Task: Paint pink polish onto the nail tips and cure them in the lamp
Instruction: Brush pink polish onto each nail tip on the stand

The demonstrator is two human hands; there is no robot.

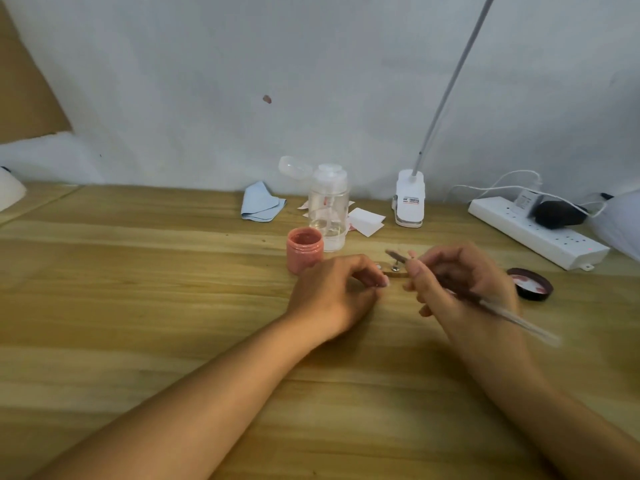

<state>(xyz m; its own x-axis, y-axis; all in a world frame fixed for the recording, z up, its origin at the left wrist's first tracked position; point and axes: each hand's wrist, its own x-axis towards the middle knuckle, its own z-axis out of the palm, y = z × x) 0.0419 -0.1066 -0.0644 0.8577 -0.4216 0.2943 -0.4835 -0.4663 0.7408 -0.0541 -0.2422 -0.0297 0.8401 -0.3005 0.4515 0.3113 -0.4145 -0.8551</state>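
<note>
An open jar of pink polish [304, 250] stands on the wooden table [138, 289], just behind my left hand [334, 292]. That hand rests curled on the table, its fingers closed over the near end of a small wooden nail-tip stand [394, 270] with metal posts; whether it grips the stand is unclear. My right hand [464, 282] holds a thin brush [512, 318], its tip hovering over the stand. The jar's black lid [530, 284] lies upturned to the right. Nail tips are too small and blurred to make out.
Behind the jar stand a clear pump bottle [328, 206] with its cap flipped open, a folded blue cloth [260, 202], white wipes [366, 220] and a white clip lamp [410, 199] with a long neck. A power strip [540, 232] with plugs lies at the right.
</note>
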